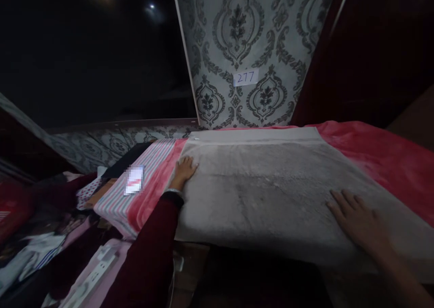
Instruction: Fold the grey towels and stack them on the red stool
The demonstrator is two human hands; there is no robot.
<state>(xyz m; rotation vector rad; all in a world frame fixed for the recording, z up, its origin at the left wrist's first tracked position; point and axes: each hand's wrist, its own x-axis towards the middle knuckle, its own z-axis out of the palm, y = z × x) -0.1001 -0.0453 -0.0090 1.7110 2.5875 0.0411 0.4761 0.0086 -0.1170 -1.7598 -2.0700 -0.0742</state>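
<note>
A grey plush blanket (251, 199) lies spread over a raised surface in front of me, with a paler band along its far edge. Near its left edge my left hand (186, 168) rests flat, fingers spread, a bracelet at the wrist below a dark red sleeve. On the right part of the blanket my right hand (359, 217) lies with its fingers apart and palm down. Neither hand grips anything. Pink-red fabric (369, 152) shows beyond the grey blanket on the right, and a pink strip (152, 195) borders it on the left.
A striped cloth (117, 204) at the left carries a blurred phone-like item (134, 180). Clothes (37, 253) are heaped lower left, near a white power strip (91, 276). Behind stand a large dark screen (101, 59) and patterned wallpaper with a paper label (246, 78) reading 277.
</note>
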